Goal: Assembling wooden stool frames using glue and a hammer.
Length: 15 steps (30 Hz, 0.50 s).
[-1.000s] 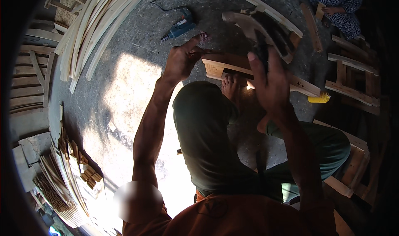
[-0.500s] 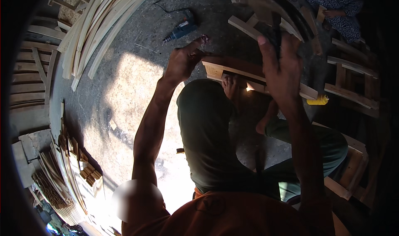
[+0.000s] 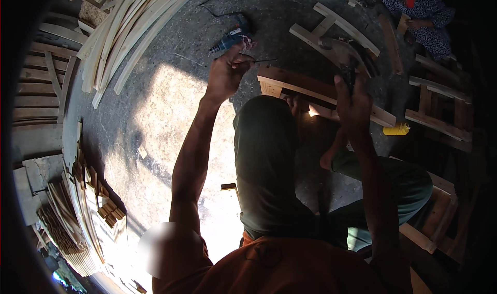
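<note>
Head view: left hand [image 3: 226, 76] pinches rod [image 3: 266, 60]; right hand [image 3: 354, 105] grips hammer-like tool [image 3: 344, 53].

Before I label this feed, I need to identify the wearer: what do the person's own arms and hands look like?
The left hand and right hand are bare, with no gloves visible. Both forearms are uncovered; the rust-orange shirt has short sleeves. A round blur hides part of the upper left arm.
</note>
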Motion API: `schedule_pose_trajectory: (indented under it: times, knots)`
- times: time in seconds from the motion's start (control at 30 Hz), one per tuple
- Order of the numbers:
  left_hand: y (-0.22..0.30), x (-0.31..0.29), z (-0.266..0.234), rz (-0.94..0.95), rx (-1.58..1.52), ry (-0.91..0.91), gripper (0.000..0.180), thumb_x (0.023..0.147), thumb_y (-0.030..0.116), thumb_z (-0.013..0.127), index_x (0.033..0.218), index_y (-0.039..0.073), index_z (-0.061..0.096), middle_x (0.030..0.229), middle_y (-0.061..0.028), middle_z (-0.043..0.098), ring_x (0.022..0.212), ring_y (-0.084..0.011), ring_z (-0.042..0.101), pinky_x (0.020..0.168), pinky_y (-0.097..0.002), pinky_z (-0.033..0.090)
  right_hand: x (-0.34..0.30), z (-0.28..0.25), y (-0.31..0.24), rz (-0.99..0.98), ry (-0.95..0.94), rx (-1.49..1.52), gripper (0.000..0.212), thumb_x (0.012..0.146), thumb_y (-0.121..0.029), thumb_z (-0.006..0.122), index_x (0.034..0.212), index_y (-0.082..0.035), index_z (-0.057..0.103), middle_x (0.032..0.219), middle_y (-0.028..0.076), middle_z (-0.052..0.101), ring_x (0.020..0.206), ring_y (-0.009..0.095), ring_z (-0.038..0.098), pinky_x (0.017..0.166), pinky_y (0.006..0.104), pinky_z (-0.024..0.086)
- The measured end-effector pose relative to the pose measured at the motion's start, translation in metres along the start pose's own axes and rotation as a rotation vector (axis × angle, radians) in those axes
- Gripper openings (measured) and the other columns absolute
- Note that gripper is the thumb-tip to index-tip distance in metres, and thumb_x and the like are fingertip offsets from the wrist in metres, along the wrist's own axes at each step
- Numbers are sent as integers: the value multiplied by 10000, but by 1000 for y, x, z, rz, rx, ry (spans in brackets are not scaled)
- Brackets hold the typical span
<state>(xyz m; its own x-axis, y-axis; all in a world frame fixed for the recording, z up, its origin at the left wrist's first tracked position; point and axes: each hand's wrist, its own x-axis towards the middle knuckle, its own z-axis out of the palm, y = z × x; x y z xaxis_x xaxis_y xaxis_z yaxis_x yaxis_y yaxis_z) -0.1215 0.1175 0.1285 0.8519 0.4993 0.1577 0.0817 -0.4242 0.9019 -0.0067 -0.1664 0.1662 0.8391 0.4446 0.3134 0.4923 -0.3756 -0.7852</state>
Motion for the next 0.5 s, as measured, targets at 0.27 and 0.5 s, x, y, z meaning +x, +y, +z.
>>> schedule_pose_trajectory:
  times: [0.27,0.5]
  knots:
    - [0,-1,4,50,82,-114,448,887,33,694,1318,27,569,981,-152,750,891,-198,734,787,-319,559,-14,16,16,38,-99,-11,320,991,-284,609,1051,26,558,795,144,620,724,267,644,645,390,484]
    - [6,-4,7,40,113,-161,411,910,41,687,1297,-13,559,1009,-155,747,943,-221,726,852,-350,554,-18,31,11,4,-210,-1,341,993,-309,597,1029,26,542,825,210,603,757,356,644,665,446,472]
